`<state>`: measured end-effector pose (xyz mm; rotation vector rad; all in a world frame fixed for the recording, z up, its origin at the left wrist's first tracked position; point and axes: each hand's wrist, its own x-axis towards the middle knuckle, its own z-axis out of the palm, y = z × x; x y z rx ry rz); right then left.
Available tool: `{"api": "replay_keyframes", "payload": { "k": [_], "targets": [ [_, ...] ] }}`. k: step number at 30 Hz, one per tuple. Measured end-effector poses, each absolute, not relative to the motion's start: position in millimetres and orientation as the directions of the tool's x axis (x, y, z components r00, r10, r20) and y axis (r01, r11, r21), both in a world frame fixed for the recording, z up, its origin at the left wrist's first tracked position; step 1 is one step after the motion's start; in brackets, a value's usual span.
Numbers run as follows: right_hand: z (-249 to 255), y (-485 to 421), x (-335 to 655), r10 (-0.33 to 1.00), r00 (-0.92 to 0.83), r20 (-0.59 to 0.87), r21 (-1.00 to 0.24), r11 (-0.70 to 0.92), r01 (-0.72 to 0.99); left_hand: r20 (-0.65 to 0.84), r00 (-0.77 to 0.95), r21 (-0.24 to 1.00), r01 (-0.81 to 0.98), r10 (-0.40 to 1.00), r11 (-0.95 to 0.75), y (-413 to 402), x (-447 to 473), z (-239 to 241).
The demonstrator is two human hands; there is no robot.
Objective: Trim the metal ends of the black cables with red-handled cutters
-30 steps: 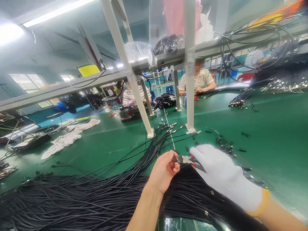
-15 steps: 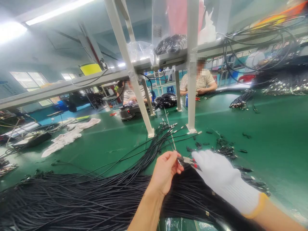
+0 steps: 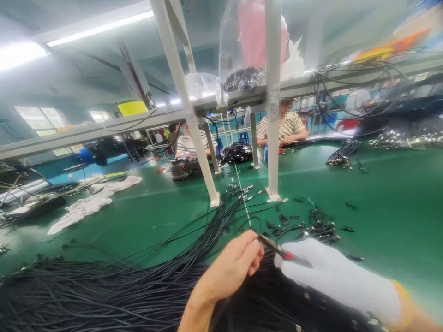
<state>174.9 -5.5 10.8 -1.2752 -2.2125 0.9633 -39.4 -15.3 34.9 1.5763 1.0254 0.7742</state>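
Note:
Bare and closed, my left hand point(image 3: 233, 263) pinches the end of a black cable, mostly hidden by the fingers. My right hand point(image 3: 339, 274), in a white knitted glove with a yellow cuff, is wrapped around pliers point(image 3: 272, 244) with red-and-black handles. The jaws point left and meet my left fingertips. Whether they bite on the cable end is too small to tell. A thick mass of black cables point(image 3: 104, 295) lies below and left of both hands. Beyond them, a bundle of cables point(image 3: 204, 235) runs away to metal-tipped ends.
On the green table point(image 3: 391, 203), small black connector pieces point(image 3: 320, 230) lie beyond my right hand. Two white shelf posts point(image 3: 273, 138) stand ahead. A white cloth point(image 3: 83, 207) lies at left. Across the table sit co-workers, one in a striped shirt point(image 3: 296, 127).
Both hands have come lower in view. The pliers have turned, their jaws now reaching my left fingertips from above right. The silver connector that showed at my left fingers is no longer visible.

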Motion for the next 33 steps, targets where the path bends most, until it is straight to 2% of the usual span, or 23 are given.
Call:
{"api": "replay_keyframes", "payload": {
  "k": [2, 3, 5, 7, 12, 17, 22, 23, 24, 25, 27, 29, 31, 33],
  "targets": [
    [17, -11, 177, 0.756, -0.644, -0.119, -0.934, 0.135, 0.331, -0.03, 0.472, 0.999, 0.048, 0.881, 0.008, -17, -40, 39],
    [18, -13, 177, 0.7, -0.7, -0.142, -0.976, 0.02, 0.218, -0.019, 0.489, 0.997, -0.052, 0.872, 0.051, -18, -39, 40],
    [17, -17, 176, 0.638, -0.758, -0.137, -0.987, -0.15, 0.052, 0.012, 0.509, 0.967, -0.224, 0.861, 0.119, -18, -36, 40],
    [15, -20, 175, 0.636, -0.764, -0.108, -0.979, -0.204, -0.031, 0.037, 0.518, 0.93, -0.331, 0.855, 0.16, -18, -32, 37],
    [11, -22, 167, 0.709, -0.704, -0.033, -0.993, -0.105, -0.06, 0.041, 0.457, 0.893, -0.415, 0.888, 0.173, -14, -23, 31],
    [6, -9, 172, 0.831, -0.554, 0.053, -0.999, 0.038, -0.038, 0.043, 0.373, 0.9, -0.418, 0.927, 0.127, -13, -17, 25],
    [19, 23, 219, 0.947, -0.241, 0.211, -0.976, 0.19, -0.107, 0.053, 0.448, 0.934, -0.338, 0.893, 0.114, -15, -9, 13],
    [20, 28, 225, 0.962, -0.144, 0.232, -0.967, 0.213, -0.137, 0.034, 0.445, 0.947, -0.301, 0.895, 0.113, -14, -7, 10],
    [19, 31, 227, 0.969, 0.024, 0.245, -0.951, 0.245, -0.191, 0.021, 0.428, 0.956, -0.273, 0.904, 0.107, -13, -5, 7],
    [16, 33, 226, 0.971, 0.062, 0.231, -0.954, 0.239, -0.183, 0.014, 0.416, 0.961, -0.256, 0.909, 0.102, -12, -4, 4],
    [4, 35, 217, 0.99, -0.026, 0.137, -0.99, 0.138, 0.033, 0.025, 0.396, 0.963, -0.257, 0.918, 0.085, -10, -3, 0],
    [-10, 36, 206, 0.975, 0.045, 0.216, -0.898, 0.18, 0.402, 0.04, 0.372, 0.962, -0.267, 0.927, 0.065, -9, -4, -1],
    [-21, 38, 199, 0.914, 0.091, 0.395, -0.646, 0.205, 0.735, 0.03, 0.36, 0.963, -0.26, 0.933, 0.069, -10, -6, 1],
    [-29, 38, 195, 0.797, 0.032, 0.603, -0.355, 0.232, 0.905, 0.02, 0.333, 0.967, -0.246, 0.943, 0.066, -10, -7, 3]
  ]
}}
